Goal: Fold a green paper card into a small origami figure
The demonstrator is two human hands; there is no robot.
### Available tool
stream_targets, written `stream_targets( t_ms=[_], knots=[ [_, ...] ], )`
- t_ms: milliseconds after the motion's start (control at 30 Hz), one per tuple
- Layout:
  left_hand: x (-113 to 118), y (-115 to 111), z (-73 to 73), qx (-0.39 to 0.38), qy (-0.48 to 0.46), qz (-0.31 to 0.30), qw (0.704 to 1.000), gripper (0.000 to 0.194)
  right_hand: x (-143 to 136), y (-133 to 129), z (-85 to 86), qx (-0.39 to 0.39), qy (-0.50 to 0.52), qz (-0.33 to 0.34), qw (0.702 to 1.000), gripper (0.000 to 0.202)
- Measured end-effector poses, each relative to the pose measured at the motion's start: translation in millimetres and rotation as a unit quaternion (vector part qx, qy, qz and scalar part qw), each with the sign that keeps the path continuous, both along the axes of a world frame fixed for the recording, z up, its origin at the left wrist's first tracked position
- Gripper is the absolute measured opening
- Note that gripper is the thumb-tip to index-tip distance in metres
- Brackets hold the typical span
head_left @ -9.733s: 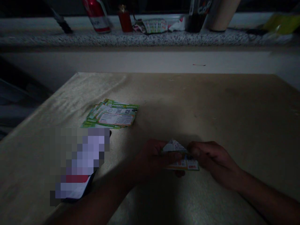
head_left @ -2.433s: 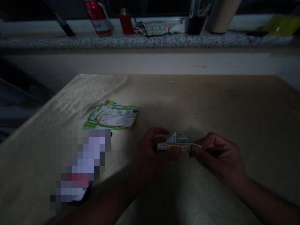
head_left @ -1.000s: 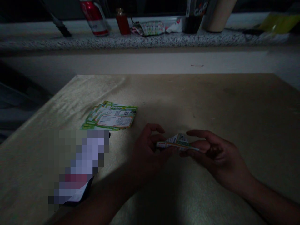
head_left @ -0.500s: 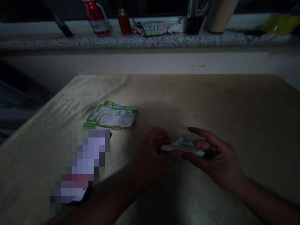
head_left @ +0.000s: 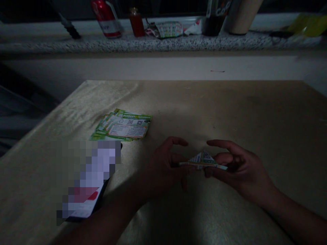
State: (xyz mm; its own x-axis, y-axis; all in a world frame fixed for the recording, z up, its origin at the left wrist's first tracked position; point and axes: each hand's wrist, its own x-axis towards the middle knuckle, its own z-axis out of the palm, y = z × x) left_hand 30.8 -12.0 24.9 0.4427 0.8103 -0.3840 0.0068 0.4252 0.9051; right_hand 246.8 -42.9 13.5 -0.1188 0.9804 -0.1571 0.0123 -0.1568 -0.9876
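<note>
A small folded paper [head_left: 204, 160], printed in green, white and orange, has a triangular peak above a long flat lower edge. My left hand [head_left: 171, 166] pinches its left end between thumb and fingers, with the index finger raised and curved. At the right end, my right hand [head_left: 237, 166] grips the paper between thumb and bent fingers, its index finger stretched out above. Both hands are over the table [head_left: 178, 102]. Left of them lies a fanned stack of green and white printed cards [head_left: 130, 126].
A phone [head_left: 89, 207], partly pixelated, lies at the left beside my left forearm. Along the speckled sill [head_left: 153, 45] stand a red can [head_left: 106, 18], a small red bottle [head_left: 136, 23], a crumpled wrapper [head_left: 170, 30], a dark cola bottle [head_left: 216, 18] and a beige cylinder [head_left: 242, 17].
The folded paper and my right hand have shifted slightly right. My left index finger has lifted away from the paper and straightened somewhat. More of the phone's lower part shows.
</note>
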Motion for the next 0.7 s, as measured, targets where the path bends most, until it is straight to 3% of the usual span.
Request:
stream_targets(
  t_ms=[200,300,700],
  knots=[
    [3.5,1.8,2.7,0.035,0.06,0.107,0.992,0.059,1.3,2.1,1.7,0.013,-0.017,-0.008,1.0,0.046],
    [3.9,3.6,4.1,0.036,0.066,0.13,0.989,0.06,2.1,3.0,0.3,0.014,-0.024,-0.013,1.0,0.045],
    [-17.6,13.9,-4.1,0.028,0.022,0.008,0.999,0.048,12.5,6.7,1.5,-0.015,-0.018,0.056,0.998,0.039]
  ],
)
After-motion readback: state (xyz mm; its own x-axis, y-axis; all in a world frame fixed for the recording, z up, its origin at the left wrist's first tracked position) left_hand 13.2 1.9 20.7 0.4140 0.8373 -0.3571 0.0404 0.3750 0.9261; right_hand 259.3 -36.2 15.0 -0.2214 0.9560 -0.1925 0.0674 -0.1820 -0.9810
